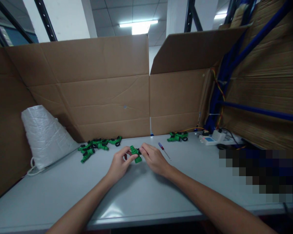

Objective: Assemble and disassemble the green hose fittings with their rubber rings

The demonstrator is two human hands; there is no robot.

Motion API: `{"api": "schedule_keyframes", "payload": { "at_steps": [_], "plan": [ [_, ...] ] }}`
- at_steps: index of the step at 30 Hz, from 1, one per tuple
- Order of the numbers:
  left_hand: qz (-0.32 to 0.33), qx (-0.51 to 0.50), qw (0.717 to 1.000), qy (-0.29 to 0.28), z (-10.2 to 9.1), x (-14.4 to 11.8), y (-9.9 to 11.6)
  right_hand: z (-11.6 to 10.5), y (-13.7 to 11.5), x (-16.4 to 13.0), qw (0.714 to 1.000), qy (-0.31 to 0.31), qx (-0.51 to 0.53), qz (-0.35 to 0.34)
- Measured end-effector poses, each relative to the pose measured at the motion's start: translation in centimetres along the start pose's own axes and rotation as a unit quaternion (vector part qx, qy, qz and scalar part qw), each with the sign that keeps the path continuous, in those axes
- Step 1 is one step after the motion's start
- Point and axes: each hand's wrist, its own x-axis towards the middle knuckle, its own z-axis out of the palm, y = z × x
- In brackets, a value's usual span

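Above the middle of the table, a small green toy vehicle with a dark part at its right side is held between both hands. My left hand grips its left side with thumb and fingers. On the other side, the closed fingertips of my right hand pinch it near the dark part, partly hiding it. A screwdriver with a red and blue handle lies just right of my right hand. Farther right stands another green toy vehicle with black wheels.
Several green toy vehicles cluster at the back left. Beside them a white wrapped bundle leans on the table. Cardboard panels wall the back and sides. A white power strip with cables sits by the blue rack post at the right.
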Motion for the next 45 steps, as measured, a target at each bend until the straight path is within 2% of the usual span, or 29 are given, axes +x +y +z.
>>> {"api": "schedule_keyframes", "payload": {
  "at_steps": [5,11,20,24,29,36,41,45],
  "plan": [
    [0.008,0.013,0.999,-0.027,0.2,-0.3,0.8,0.3,0.2,-0.2,1.0,-0.01,0.014,-0.021],
    [0.001,0.002,0.999,-0.034,0.4,-0.7,0.4,0.3,0.5,-0.2,1.0,-0.01,0.02,-0.013],
    [0.04,0.061,0.997,-0.028,0.3,-0.9,0.0,0.6,0.5,-0.1,0.998,-0.021,0.057,0.025],
    [0.072,0.097,0.992,-0.026,0.1,-0.9,0.2,0.6,0.0,-0.1,0.993,-0.024,0.105,0.056],
    [0.129,0.176,0.975,-0.029,-0.2,-0.9,0.2,1.5,0.5,0.1,0.971,-0.022,0.221,0.092],
    [0.237,0.286,0.928,0.006,-0.4,-0.7,-0.4,2.2,0.8,0.5,0.922,-0.054,0.331,0.193],
    [0.244,0.31,0.919,0.012,-0.4,-0.7,-0.4,1.8,0.2,0.6,0.899,-0.071,0.365,0.234],
    [0.214,0.276,0.937,0.01,-0.2,-0.7,-0.3,1.9,0.2,0.5,0.901,-0.065,0.363,0.228]
  ]
}}
